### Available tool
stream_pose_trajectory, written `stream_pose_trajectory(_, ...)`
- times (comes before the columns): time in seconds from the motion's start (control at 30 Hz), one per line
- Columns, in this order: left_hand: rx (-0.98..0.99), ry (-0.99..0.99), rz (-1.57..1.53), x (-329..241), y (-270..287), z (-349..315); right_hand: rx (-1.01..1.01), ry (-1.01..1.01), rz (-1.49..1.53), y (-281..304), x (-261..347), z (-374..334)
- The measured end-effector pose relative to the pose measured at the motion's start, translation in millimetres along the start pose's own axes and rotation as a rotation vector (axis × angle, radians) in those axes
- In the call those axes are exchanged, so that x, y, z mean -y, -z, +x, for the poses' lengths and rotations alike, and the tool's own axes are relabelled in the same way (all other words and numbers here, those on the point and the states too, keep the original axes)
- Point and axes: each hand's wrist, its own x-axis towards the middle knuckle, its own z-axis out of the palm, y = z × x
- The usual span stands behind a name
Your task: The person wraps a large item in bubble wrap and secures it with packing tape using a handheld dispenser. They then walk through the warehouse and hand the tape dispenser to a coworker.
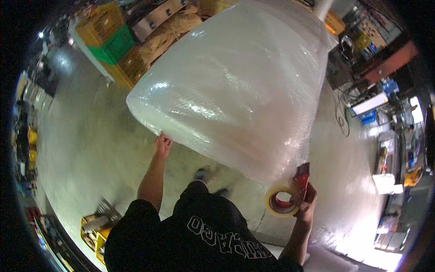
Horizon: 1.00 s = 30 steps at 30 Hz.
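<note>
A large wide object wrapped in clear bubble wrap [226, 90] fills the upper middle of the view. What lies inside looks pale and flat, but the glossy wrap hides its kind. My left hand [163, 145] pinches the near edge of the wrap, close to its left corner. In my right hand [308, 201] is a red tape dispenser [300, 181] carrying a thick roll of clear yellowish tape [274, 209]. The dispenser's head is up against the wrap's near right corner. Whether tape is stuck there cannot be made out.
Yellow and green crates [111, 45] stand at the far left beside brown paper or sacks [174, 29]. Cables [344, 113] lie on the concrete floor to the right. A yellow crate [93, 235] is at the lower left. Shelves and boxes line the right side.
</note>
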Motion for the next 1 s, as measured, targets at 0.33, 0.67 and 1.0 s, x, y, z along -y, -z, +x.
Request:
stream_pose_trajectory(0.33, -0.009, -0.026, -0.09, 25.3, -59.8, 14.7, -0.019, 0.284, -0.07, 18.0, 10.4, 39.4)
stream_pose_trajectory(0.67, -0.131, 0.078, -0.089, 29.0, -58.3, 21.5, 0.059, 0.256, 0.132, 19.4, 26.4, 70.0)
stream_pose_trajectory(1.0, -0.165, 0.121, -0.005, 28.4, -36.0, 30.2, 0.025, 0.191, 0.256, 8.6, -28.8, 78.3)
